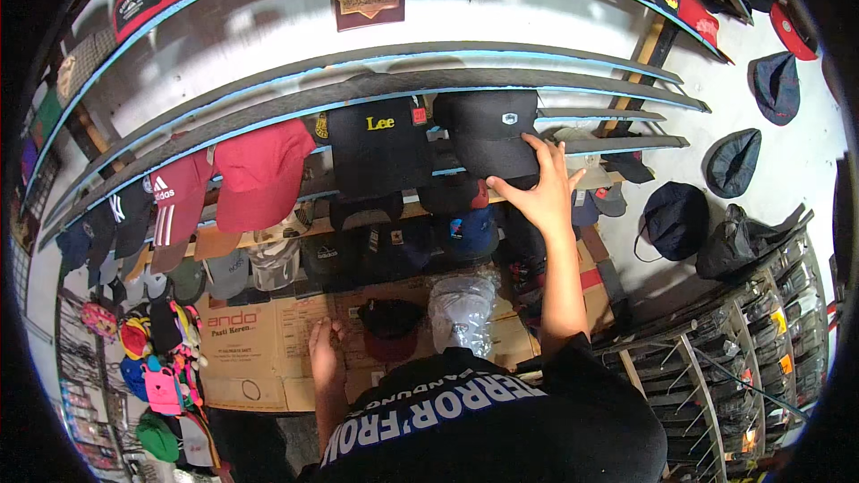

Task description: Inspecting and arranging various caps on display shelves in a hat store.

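Note:
A plain black baseball cap with a small white badge hangs from a slatted rail ahead. My right hand grips the right corner of its brim, thumb at the lower edge and fingers at the side. Just left of it hangs a black cap with yellow lettering and a red tag. My left hand is low, fingers curled, in front of a cardboard box; whether it holds anything is hidden. Near it lie a dark cap with a red brim and pale caps in clear plastic.
Grey rails with blue edges cross the wall. Red caps hang at left, and more caps line the lower rows. Dark hats hang on the right wall above a metal display rack. Colourful knitted hats hang at lower left.

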{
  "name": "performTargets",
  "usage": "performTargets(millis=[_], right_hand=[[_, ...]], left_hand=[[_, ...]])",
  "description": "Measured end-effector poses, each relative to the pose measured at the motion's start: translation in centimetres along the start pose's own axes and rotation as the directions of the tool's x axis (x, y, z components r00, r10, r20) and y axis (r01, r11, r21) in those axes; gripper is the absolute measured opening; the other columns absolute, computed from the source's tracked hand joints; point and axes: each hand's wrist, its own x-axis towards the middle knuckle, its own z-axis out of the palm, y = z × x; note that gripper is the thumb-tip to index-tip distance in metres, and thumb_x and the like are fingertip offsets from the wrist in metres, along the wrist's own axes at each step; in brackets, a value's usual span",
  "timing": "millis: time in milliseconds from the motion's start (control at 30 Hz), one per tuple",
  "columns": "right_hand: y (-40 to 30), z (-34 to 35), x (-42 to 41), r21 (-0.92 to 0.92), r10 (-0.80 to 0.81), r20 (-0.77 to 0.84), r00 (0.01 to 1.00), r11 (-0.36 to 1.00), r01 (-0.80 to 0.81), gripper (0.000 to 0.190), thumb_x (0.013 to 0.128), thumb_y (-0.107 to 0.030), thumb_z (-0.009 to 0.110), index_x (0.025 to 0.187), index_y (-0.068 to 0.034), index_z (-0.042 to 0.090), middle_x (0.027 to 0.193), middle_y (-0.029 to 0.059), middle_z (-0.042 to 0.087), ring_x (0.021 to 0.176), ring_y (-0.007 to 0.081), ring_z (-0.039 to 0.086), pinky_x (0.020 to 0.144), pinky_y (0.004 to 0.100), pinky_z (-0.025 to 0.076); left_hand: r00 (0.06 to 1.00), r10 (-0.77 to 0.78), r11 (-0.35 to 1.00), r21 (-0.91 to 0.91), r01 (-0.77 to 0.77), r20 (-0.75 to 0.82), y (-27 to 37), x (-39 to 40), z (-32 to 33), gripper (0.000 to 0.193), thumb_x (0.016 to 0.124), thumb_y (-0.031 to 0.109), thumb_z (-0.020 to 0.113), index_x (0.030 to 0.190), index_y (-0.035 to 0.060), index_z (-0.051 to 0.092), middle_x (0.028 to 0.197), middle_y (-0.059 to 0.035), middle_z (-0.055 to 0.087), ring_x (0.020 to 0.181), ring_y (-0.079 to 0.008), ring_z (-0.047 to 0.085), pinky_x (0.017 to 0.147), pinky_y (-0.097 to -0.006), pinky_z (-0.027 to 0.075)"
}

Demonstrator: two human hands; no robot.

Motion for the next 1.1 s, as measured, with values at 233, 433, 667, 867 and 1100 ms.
performTargets(millis=[233, 433, 667, 867, 1100], right_hand=[[0.0, -0.3, 0.2, 0.023, 0.001, 0.025, 1.000, 1.000, -0.002, 0.106, 0.063, -0.069, 0.095, 0.154, -0.026, 0.061, 0.164, 0.0299, 0.052, 0.164, 0.0514, 0.031, 0.122, 0.0878, 0.001], [0.1, 0.0, -0.1, 0.008, -0.012, 0.022, 1.000, 1.000, 0.012, 0.106, 0.064, -0.069, 0.095, 0.154, -0.025, 0.061, 0.162, 0.0268, 0.055, 0.164, 0.0518, 0.031, 0.122, 0.0877, 0.001], [-0.2, 0.2, -0.5, -0.009, -0.014, 0.008, 1.000, 1.000, 0.015, 0.105, 0.067, -0.069, 0.094, 0.156, -0.026, 0.059, 0.165, 0.0276, 0.051, 0.164, 0.0537, 0.028, 0.122, 0.0876, 0.000], [0.7, 1.0, -0.9, -0.021, -0.046, -0.055, 0.997, 0.999, 0.045, 0.106, 0.069, -0.065, 0.096, 0.158, -0.022, 0.057, 0.165, 0.0294, 0.050, 0.162, 0.0554, 0.031, 0.123, 0.0870, 0.001], [1.3, 0.9, -4.6, 0.112, -0.166, -0.235, 0.958, 0.974, 0.196, 0.090, 0.080, -0.038, 0.095, 0.157, -0.013, 0.055, 0.163, 0.0240, 0.049, 0.159, 0.0507, 0.037, 0.128, 0.0797, 0.009]], left_hand=[[0.998, -0.060, 0.998, -0.016, 0.060, 0.004, -1.3, 0.5, -0.7, 0.022, 0.116, 0.025, 0.056, 0.101, 0.0109, 0.063, 0.093, 0.0013, 0.062, 0.085, -0.0129, 0.056, 0.076, -0.0305, 0.044], [0.998, -0.032, 0.997, 0.071, 0.027, 0.060, -0.8, -0.1, 0.2, 0.023, 0.116, 0.026, 0.056, 0.100, 0.0103, 0.063, 0.095, 0.0004, 0.062, 0.087, -0.0143, 0.056, 0.081, -0.0312, 0.045], [0.999, -0.006, 1.000, 0.027, 0.005, 0.053, -1.3, 0.6, 0.3, 0.020, 0.115, 0.024, 0.055, 0.107, 0.0072, 0.062, 0.096, -0.0014, 0.060, 0.092, -0.0164, 0.057, 0.087, -0.0340, 0.046], [0.994, -0.077, 0.997, 0.007, 0.077, 0.076, -1.6, -0.2, 0.5, 0.025, 0.116, 0.030, 0.058, 0.121, 0.0055, 0.061, 0.114, -0.0091, 0.069, 0.107, -0.0206, 0.065, 0.096, -0.0374, 0.050], [0.992, -0.108, 0.988, 0.105, 0.114, -0.068, -2.4, -0.4, -0.6, 0.035, 0.116, 0.033, 0.059, 0.129, 0.0013, 0.066, 0.119, -0.0106, 0.075, 0.112, -0.0225, 0.072, 0.101, -0.0383, 0.054]])
